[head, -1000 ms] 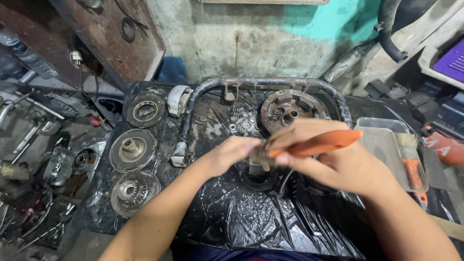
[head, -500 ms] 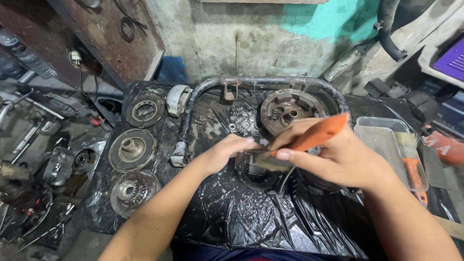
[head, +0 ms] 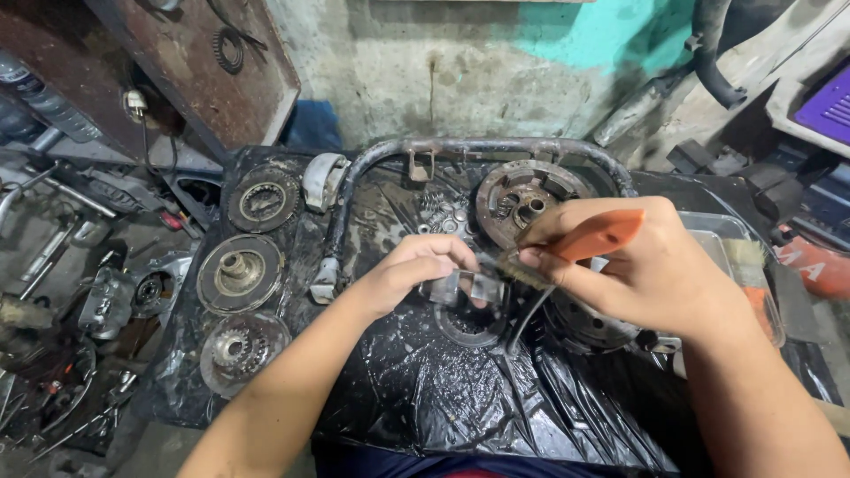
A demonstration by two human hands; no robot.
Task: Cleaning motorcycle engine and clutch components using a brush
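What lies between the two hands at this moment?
In the head view, a small metal part held by the left hand sits between the hands, with the bristle end of the orange-handled brush from the right hand against it.

a purple, ribbed rectangular panel (head: 823, 108) sits at the far right edge; no packages or labels show.

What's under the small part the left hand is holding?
Below the small metal part in the left hand sits a round ring-shaped part on black plastic sheeting. The hand and the part cover the ring's upper edge.
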